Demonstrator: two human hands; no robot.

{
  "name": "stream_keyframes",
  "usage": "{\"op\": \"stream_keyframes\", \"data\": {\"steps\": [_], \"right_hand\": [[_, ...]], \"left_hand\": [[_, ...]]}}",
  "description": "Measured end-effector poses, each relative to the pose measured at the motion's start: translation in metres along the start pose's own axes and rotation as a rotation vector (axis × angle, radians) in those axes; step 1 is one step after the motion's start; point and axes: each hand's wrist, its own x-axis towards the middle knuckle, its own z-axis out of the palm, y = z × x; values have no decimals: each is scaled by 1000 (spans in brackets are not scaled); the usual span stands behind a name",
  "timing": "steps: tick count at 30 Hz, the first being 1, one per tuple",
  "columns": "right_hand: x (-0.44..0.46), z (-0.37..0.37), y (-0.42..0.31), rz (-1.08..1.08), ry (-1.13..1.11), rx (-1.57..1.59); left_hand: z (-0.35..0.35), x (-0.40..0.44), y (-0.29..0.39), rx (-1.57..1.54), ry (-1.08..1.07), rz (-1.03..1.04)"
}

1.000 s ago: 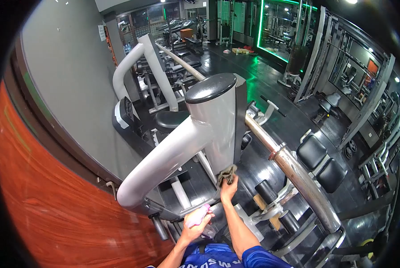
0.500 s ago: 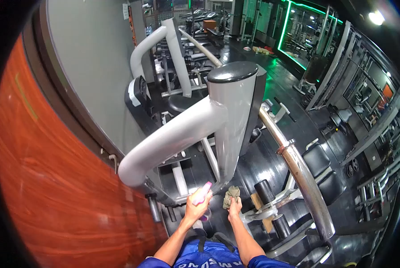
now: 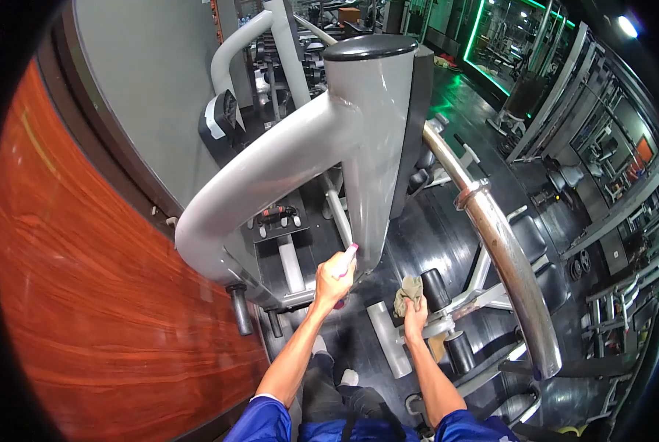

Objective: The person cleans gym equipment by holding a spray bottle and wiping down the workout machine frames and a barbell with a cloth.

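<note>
My left hand (image 3: 332, 281) is wrapped round a spray bottle with a pink-and-white spray head (image 3: 350, 257). Most of the bottle is hidden behind the fingers. Its nozzle points up at the lower part of a grey gym machine's upright (image 3: 377, 162), close to it; whether they touch I cannot tell. Off to the right, my right hand (image 3: 416, 320) grips a crumpled olive-grey cloth (image 3: 408, 295), held beside a black foam roller pad (image 3: 435, 289).
A thick curved tube (image 3: 263, 180) of the machine arches on the left, near a glossy wood panel (image 3: 116, 295). At right, a rusty chrome bar (image 3: 502, 265) slants past a black padded bench (image 3: 550, 286). Black flooring (image 3: 377, 346) lies below.
Both arms have reached further forward, the spray bottle rising toward the upright. My right hand and the cloth have shifted right and forward. The machine appears larger and closer.
</note>
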Motion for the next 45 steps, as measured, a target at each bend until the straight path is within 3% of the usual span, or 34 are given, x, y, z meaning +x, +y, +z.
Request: {"op": "stream_keyframes", "data": {"steps": [10, 18, 22, 24, 26, 28, 33, 36, 37, 40, 41, 45], "right_hand": [[73, 73, 13, -41, -80, 298], [83, 118, -19, -176, 167, 507], [61, 145, -77, -304, 226, 328], [51, 171, -97, -473, 195, 331], [51, 192, -96, -476, 158, 199], [65, 206, -64, -553, 310, 43], [101, 198, 40, -304, 542, 3], [152, 182, 146, 178, 462, 110], [161, 173, 162, 409, 325, 308], [147, 175, 109, 566, 307, 423], [144, 176, 95, 573, 303, 473], [128, 193, 80, 130, 346, 461]], "left_hand": [[13, 17, 6, 59, 29, 62], [-1, 1, -3, -54, -1, 44], [-8, -31, -23, -67, 23, 20], [-13, -50, -32, 0, -67, -93], [-13, -67, -37, -52, -73, -147], [-15, -83, -44, -45, -85, -151], [-29, -110, -59, -23, -121, -179], [-38, -122, -67, -6, -156, -250], [-40, -125, -69, -5, -155, -256], [-46, -132, -68, -15, -146, -273], [-45, -134, -68, -22, -141, -280], [-45, -139, -67, -36, -142, -311]]}}
